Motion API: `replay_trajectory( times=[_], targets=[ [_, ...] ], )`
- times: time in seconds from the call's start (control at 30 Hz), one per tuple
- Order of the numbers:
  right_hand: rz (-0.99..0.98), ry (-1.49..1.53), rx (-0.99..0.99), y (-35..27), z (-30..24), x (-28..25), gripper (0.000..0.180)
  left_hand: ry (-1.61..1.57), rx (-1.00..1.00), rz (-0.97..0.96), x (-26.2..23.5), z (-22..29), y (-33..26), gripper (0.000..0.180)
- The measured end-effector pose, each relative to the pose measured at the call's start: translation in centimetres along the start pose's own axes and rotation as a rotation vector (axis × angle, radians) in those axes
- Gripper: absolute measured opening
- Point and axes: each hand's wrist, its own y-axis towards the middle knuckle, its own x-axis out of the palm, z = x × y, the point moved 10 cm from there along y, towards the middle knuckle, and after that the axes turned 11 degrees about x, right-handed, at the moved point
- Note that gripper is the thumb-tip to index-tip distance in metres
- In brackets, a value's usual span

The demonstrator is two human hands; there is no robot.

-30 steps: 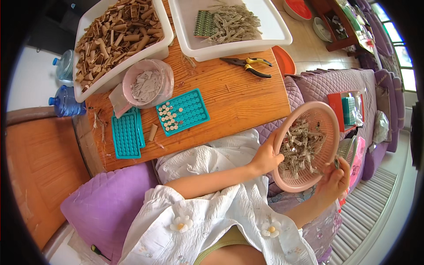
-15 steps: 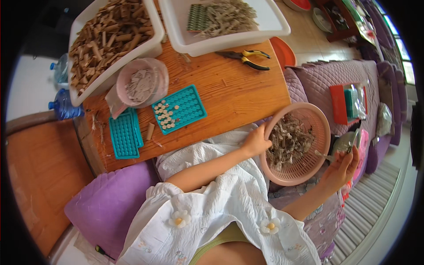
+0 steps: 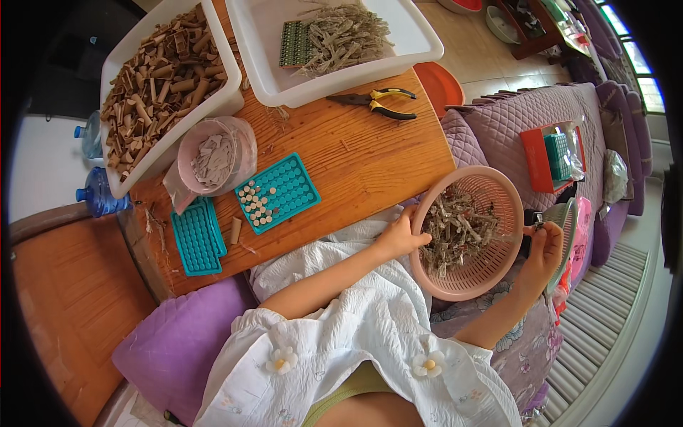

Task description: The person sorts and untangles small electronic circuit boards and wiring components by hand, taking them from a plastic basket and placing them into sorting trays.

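Note:
My left hand (image 3: 400, 236) grips the rim of a pink plastic basket (image 3: 506, 259) with slotted walls, thumb over the inner side. Inside the basket lies a heap of grey-brown dry strips (image 3: 459, 226). To the right of the basket, my right hand (image 3: 545, 250) is raised with its fingers pinched together. A small dark bit shows at the fingertips, too small to name. Just beyond that hand is a green basket (image 3: 571, 222), partly hidden by it.
On the wooden table (image 3: 370, 160) are a tub of brown curled pieces (image 3: 163, 89), a white tub (image 3: 416, 50) of pale strips, pliers (image 3: 380, 102), a teal tray (image 3: 292, 188) with small round discs, stacked teal trays (image 3: 196, 238) and a pink bowl (image 3: 186, 160).
My right hand has moved slightly left and its fingers have closed in; the pale strip hanging from it no longer shows. The view has shifted, revealing more of the green basket. My left hand keeps its grip.

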Motion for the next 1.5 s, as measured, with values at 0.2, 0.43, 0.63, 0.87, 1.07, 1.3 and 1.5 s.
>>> replay_trajectory(
  times=[0.2,0.43,0.63,0.87,1.07,1.3,1.5],
  targets=[
    [-0.123,0.226,0.077,1.0,1.9,0.2,0.012,0.424,0.483,0.251,-2.0,9.9,-2.4,0.068],
    [-0.497,0.836,0.218,-0.6,0.6,4.6,0.009,0.364,0.827,-0.202,6.4,13.7,-0.8,0.038],
    [-0.571,1.330,0.275,0.0,-0.3,3.4,0.010,-0.207,0.305,-0.380,7.7,8.0,0.5,0.015],
    [-0.370,1.058,0.312,1.1,4.2,0.5,0.016,0.345,0.577,-0.031,3.6,10.5,-0.9,0.021],
    [-0.207,0.877,0.395,1.5,7.9,0.0,0.015,0.013,-0.022,0.342,-0.8,-2.4,-4.0,0.055],
    [-0.241,0.778,0.370,1.1,6.9,1.0,0.018,0.035,-0.047,-0.081,1.6,0.3,-0.6,0.070],
    [-0.323,1.068,0.223,-2.3,-1.8,-4.0,0.018,-0.311,0.047,0.044,0.3,4.9,-2.4,0.052]
  ],
)
